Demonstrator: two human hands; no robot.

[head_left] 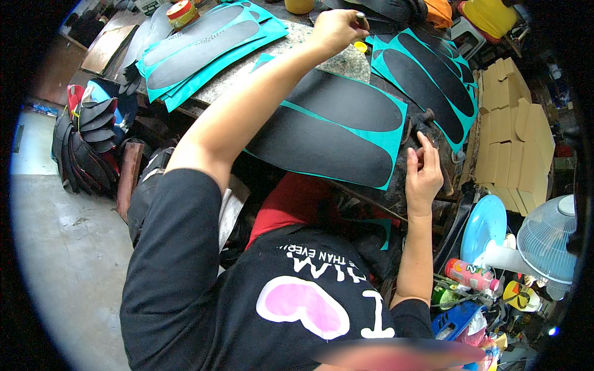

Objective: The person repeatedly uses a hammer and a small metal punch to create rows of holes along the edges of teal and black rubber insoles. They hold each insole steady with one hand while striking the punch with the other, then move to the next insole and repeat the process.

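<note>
Head view, teal sheet (334,125), speckled worktop (351,62), grey floor (68,247)

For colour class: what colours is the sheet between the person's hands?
The sheet is teal and black, clearest in the head view.

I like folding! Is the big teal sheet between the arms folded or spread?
Spread: the teal sheet looks flat, black sole shapes uppermost. No fold shows, though the left arm hides part.

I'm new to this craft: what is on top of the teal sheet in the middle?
Two long black sole shapes show side by side on the teal sheet. The left forearm hides part of its left side; what is there cannot be seen.
</note>
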